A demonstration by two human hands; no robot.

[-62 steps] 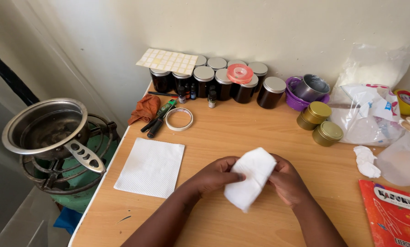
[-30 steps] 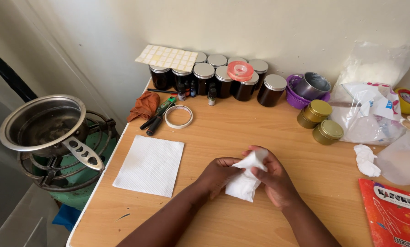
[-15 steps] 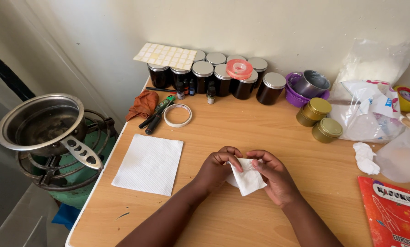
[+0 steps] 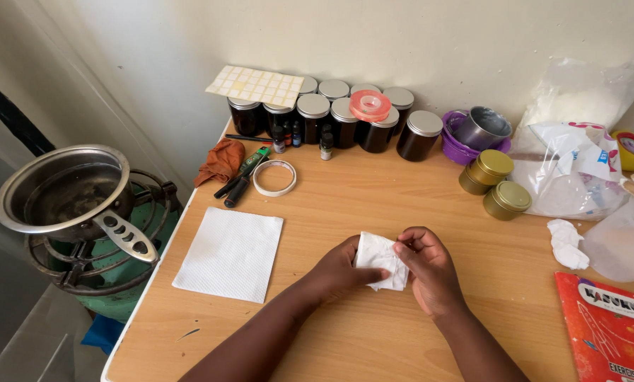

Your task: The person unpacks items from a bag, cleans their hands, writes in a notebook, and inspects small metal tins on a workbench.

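Big wooden table (image 4: 373,339) pushed up against a pale wall, pretty cluttered along the back. Off its left edge there's a gas burner stand (image 4: 90,272) with a steel pot (image 4: 62,192) sitting on it, handle pointing toward the table. On the right side, a pile of clear plastic bags (image 4: 578,163) with white stuff inside, and a red booklet (image 4: 610,325) at the near right corner. A flat white paper napkin (image 4: 230,253) lies on the left part of the table, well apart from the hands.

Along the wall is a row of dark jars with silver lids (image 4: 345,120), a sheet of pale stickers (image 4: 255,85) lying on top of the left ones and a pink tape roll (image 4: 370,105) on top of another. Just right of them, a metal cup inside a purple bowl (image 4: 476,131), then two gold tins (image 4: 497,185). A ring of white tape (image 4: 274,177) and an orange rag (image 4: 220,161) sit near the back left.

Smallest bit: the folded white tissue (image 4: 380,260), mid-table, held between both hands. Left hand (image 4: 341,269) has its fingers closed on the tissue's left side, right hand (image 4: 430,267) pinches the top right edge with fingers curled around it.
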